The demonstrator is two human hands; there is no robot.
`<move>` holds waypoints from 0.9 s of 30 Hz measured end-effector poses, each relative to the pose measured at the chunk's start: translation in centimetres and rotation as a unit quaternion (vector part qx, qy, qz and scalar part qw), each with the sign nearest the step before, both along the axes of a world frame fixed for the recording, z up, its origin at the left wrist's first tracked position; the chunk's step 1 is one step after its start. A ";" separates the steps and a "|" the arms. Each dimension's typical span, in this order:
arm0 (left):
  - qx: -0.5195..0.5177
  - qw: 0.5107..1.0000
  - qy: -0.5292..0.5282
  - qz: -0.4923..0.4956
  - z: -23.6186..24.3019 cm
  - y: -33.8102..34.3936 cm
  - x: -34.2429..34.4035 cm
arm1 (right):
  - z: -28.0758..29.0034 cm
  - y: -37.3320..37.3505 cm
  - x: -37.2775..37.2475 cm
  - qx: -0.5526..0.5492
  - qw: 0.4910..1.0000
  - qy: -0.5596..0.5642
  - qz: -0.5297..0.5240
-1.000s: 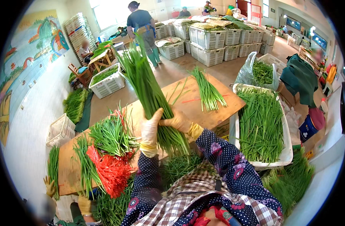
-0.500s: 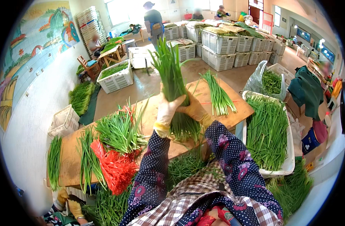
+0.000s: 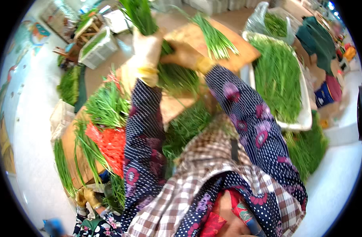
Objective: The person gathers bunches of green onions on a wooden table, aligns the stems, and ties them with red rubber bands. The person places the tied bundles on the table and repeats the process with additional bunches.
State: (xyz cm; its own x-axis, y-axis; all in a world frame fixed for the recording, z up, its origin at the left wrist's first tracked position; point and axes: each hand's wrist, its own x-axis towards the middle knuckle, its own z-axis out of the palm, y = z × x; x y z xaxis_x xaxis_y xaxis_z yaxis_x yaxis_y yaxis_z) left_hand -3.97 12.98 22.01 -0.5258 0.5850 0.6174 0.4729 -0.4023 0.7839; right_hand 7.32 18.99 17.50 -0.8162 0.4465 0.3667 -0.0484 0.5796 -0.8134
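A thick bunch of garlic chives (image 3: pixel 142 19) is held up over the wooden board, leaf tips toward the top edge and cut ends (image 3: pixel 179 79) fanning out below. My left hand (image 3: pixel 147 49), in a pale glove with a yellow cuff, is closed around it. From the right, my right hand (image 3: pixel 181 53), in a yellowish glove, grips the same bunch lower down; its fingers are partly blurred. A smaller chive bunch (image 3: pixel 214 35) lies on the board to the right. Left of my hands rest loose chives (image 3: pixel 106 104) and a heap of red ties (image 3: pixel 108 144).
The wooden board (image 3: pixel 244 47) spans the front. A white crate (image 3: pixel 307 114) full of chives stands right, near a plastic bag (image 3: pixel 256 21). More chive bunches (image 3: pixel 62 166) lie at the left end. A co-worker's gloved hands (image 3: pixel 88 196) are at lower left.
The view has tilted down and turned. Both my hands and the chive bunch now appear higher and farther left in the picture. My grip on the bunch continues.
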 end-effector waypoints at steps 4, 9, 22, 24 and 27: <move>0.042 0.999 0.010 0.025 -0.9 0.2 -0.8 | -4.2 0.4 2.1 -0.100 0.992 0.019 0.080; 0.039 0.994 -0.105 -0.012 0.0 -0.7 -0.9 | -11.1 -2.9 4.5 -0.129 0.988 -0.075 0.035; 0.258 0.925 -0.220 -0.170 1.7 -9.5 -6.9 | -11.0 -12.1 9.3 0.121 0.984 -0.076 -0.109; 0.279 0.890 -0.170 -0.318 1.6 -12.5 -9.1 | -10.9 -14.5 9.3 0.196 0.974 -0.042 -0.105; 0.294 0.856 -0.119 -0.408 0.4 -15.5 -11.8 | -11.4 -15.7 9.6 0.257 0.962 -0.009 -0.086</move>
State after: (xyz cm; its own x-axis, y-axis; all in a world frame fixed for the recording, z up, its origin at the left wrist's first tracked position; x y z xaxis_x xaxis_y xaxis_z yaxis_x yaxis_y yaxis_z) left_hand -15.81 -2.53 22.42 -0.2424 0.4431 0.8630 -0.2985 -0.8805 0.3682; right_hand 16.96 3.26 6.12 -0.7543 0.3387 0.5624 0.0958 0.9042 -0.4161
